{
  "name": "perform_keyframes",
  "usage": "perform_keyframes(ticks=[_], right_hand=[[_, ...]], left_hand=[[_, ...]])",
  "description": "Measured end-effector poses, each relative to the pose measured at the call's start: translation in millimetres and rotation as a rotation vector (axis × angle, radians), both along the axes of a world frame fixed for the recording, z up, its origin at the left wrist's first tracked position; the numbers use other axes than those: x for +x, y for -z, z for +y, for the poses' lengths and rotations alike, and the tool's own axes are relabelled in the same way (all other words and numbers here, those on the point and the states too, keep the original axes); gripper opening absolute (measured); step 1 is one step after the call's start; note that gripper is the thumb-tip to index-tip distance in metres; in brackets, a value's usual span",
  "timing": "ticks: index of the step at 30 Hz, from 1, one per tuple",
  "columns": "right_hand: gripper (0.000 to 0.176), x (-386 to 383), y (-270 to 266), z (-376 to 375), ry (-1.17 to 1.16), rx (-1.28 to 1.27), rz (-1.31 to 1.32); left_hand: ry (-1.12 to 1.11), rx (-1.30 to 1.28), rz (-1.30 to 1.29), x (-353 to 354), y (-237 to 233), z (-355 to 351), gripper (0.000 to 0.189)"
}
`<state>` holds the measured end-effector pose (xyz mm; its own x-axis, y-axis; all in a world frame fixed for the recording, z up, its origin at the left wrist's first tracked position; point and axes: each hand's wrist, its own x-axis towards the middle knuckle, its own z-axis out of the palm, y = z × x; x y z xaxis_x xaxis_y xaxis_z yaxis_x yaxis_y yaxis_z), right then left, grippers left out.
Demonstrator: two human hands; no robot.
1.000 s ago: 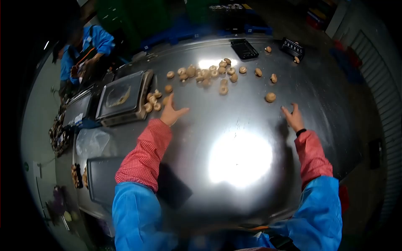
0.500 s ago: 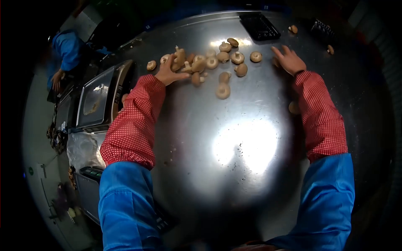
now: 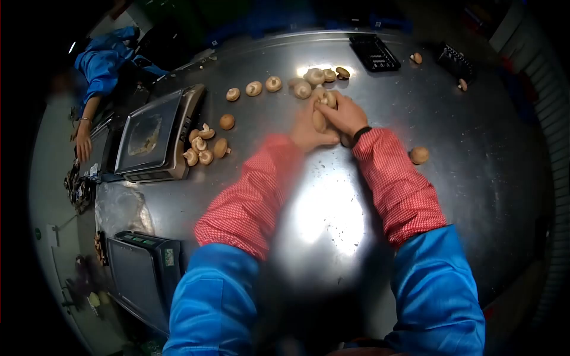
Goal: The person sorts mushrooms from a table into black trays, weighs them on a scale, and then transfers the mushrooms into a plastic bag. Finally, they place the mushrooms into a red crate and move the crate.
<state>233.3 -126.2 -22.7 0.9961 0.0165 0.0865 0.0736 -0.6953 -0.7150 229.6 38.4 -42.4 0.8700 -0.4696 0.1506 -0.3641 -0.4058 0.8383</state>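
Observation:
Several brown mushrooms (image 3: 314, 76) lie in a cluster on the metal table (image 3: 249, 178), just behind my hands. My left hand (image 3: 306, 127) is slightly blurred and curves around mushrooms from the left, its fingers partly hidden behind them. From the right, my right hand (image 3: 347, 113) closes its fingers on a mushroom (image 3: 326, 101). The two hands almost meet, with mushrooms between them. Left of the cluster, three mushrooms (image 3: 253, 88) form a row. Another loose group (image 3: 202, 144) lies beside the scale.
A scale (image 3: 148, 133) stands on the left, with a second dark scale (image 3: 139, 267) nearer me. Black trays (image 3: 374, 53) (image 3: 456, 59) lie at the back. A single mushroom (image 3: 419, 155) is at the right. A co-worker's hand (image 3: 84, 141) shows at the far left.
My hands have come together from either side, gathering mushrooms between them. The view has shifted, so the mushrooms beside the scale now show.

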Motion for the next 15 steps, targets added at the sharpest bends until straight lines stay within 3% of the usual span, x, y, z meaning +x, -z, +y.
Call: perform_keyframes(ticks=[3,6,9,12,15], right_hand=[[0.054,-45,6,7,0.098,0.167,-0.021],[0.053,-119,0,9,0.182,0.342,-0.018],[0.044,-210,-17,3,0.308,0.264,-0.009],[0.046,-316,-55,-7,0.455,0.315,-0.033],[0.047,-432,-91,-23,0.651,0.397,-0.017]], left_hand=[[-0.105,-0.3,0.104,-62,-15,-16,0.107],[-0.198,-0.116,0.131,-128,-25,-24,0.102],[0.001,-0.09,0.157,-200,-42,-24,0.118],[0.089,0.021,0.132,-293,-91,-41,0.116],[0.281,-0.012,0.121,-377,-102,-63,0.114]])
